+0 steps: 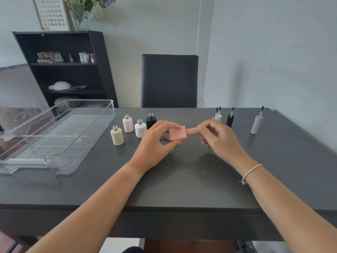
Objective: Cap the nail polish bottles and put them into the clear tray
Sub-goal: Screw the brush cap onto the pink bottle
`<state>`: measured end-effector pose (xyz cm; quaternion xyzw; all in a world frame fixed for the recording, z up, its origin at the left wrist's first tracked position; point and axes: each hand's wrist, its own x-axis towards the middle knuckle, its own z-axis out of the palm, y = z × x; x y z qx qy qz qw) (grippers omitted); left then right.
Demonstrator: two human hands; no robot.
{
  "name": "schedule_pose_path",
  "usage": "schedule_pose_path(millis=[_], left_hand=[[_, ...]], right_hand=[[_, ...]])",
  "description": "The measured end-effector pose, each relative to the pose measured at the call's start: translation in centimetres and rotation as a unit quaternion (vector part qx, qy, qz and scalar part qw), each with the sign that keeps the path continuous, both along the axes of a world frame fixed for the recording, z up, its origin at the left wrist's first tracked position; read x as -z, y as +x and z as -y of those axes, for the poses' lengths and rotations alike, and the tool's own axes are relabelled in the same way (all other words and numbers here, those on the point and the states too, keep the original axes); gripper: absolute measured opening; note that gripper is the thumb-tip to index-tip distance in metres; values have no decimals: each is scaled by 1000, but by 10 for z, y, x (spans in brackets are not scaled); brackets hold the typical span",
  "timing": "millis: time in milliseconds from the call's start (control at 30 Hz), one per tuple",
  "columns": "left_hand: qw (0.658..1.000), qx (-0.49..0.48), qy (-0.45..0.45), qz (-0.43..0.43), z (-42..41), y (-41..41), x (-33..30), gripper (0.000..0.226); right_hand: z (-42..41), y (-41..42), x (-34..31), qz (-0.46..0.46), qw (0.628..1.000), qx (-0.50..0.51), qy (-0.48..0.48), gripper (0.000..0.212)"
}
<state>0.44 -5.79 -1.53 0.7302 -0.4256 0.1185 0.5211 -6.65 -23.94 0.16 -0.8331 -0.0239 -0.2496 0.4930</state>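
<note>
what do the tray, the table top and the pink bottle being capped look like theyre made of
Clear tray: hard transparent plastic, probably acrylic; glossy, and the ribbed floor shows through its walls.
Table top: dark grey with a matte finish and a soft sheen; likely laminate or painted board, hard to tell.
Pink bottle: opaque matte coating, no glare; glass or plastic beneath cannot be told.

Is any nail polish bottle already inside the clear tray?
No: the clear tray holds no bottle; four uncapped bottles stand on the table beside it.

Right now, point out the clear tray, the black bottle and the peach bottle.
clear tray (109, 114), head view, far right wall.
black bottle (149, 121), head view, body.
peach bottle (177, 134), head view, square body's front face.
</note>
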Motion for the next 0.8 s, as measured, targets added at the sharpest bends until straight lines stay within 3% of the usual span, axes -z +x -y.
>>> schedule_pose_path(millis=[67, 167, 367, 467, 567, 800], left_hand=[[1000, -1, 0, -1, 0, 0, 0, 35], [1000, -2, 0, -2, 0, 0, 0, 35], [1000, 0, 3, 0, 0, -1, -1, 38], [1000, -4, 1, -2, 0, -1, -1, 36], [1000, -7, 5, -2, -1, -1, -1, 34], [1000, -8, 15, -6, 0, -1, -2, 33]], right_hand=[[1, 1, 1, 2, 1000, -7, 6, 7], [2, 1, 0, 11, 1000, -2, -12, 17], [0, -1, -2, -2, 1000, 20, 4, 17], [0, -1, -2, 2, 1000, 4, -10, 6], [0, -1, -2, 0, 1000, 8, -30, 19], [2, 1, 0, -7, 999, 24, -48, 16]])
